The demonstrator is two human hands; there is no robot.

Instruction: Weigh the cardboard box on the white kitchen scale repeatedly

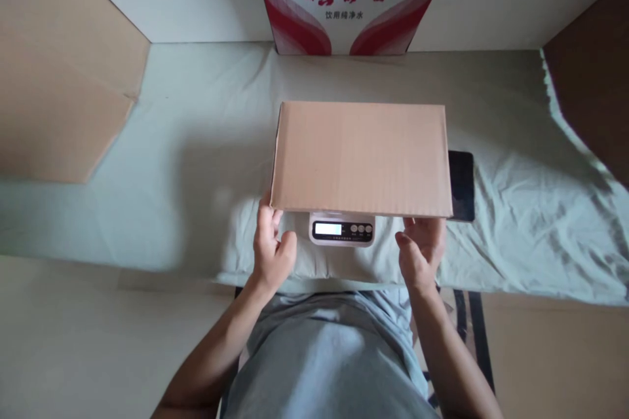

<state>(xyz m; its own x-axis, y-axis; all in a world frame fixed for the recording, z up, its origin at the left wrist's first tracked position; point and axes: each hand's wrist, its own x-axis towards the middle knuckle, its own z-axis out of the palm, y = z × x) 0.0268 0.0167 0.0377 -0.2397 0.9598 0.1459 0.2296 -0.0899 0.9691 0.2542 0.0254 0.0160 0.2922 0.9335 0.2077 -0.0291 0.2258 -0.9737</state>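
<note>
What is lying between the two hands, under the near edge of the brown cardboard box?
In the head view, a digital scale sits between the left hand and right hand, under the cardboard box.
</note>
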